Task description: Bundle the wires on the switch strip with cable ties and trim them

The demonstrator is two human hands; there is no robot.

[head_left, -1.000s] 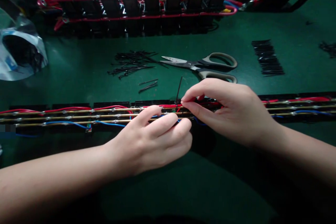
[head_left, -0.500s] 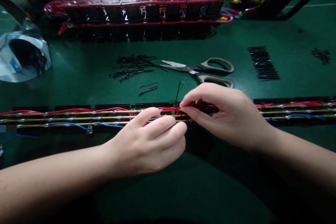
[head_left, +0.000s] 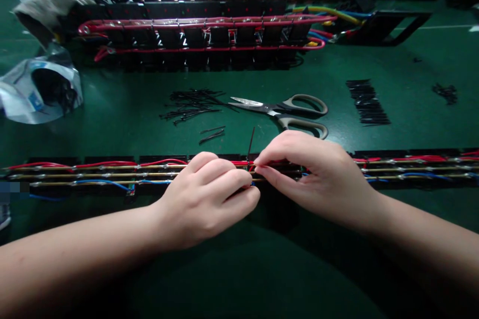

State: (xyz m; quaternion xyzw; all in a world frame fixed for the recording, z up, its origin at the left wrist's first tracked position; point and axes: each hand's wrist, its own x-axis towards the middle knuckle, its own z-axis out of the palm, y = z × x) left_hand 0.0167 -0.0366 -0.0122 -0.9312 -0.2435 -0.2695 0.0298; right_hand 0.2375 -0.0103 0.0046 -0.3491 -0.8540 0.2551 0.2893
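A long strip (head_left: 108,176) of brass-coloured rods with red and blue wires runs across the bench. At its middle a thin black cable tie (head_left: 252,140) stands up from the rods, slightly tilted. The thumb and forefinger of my right hand (head_left: 318,177) are pinched at the lower part of this tie, close to the red wire. My left hand (head_left: 211,199) is curled over the strip just to the left. Its fingertips are tucked underneath, so what they hold is hidden.
Beyond the strip lie grey-handled scissors (head_left: 277,109), a pile of black cable ties (head_left: 194,102) and a bundled row of ties (head_left: 367,103). An open plastic bag (head_left: 22,92) is at left. Further back sits a long black assembly (head_left: 209,35) with red cables.
The view has shifted, so the bench things appear lower and more of the back shows. Both hands stay at the same spot on the strip, the right still pinching by the tie.
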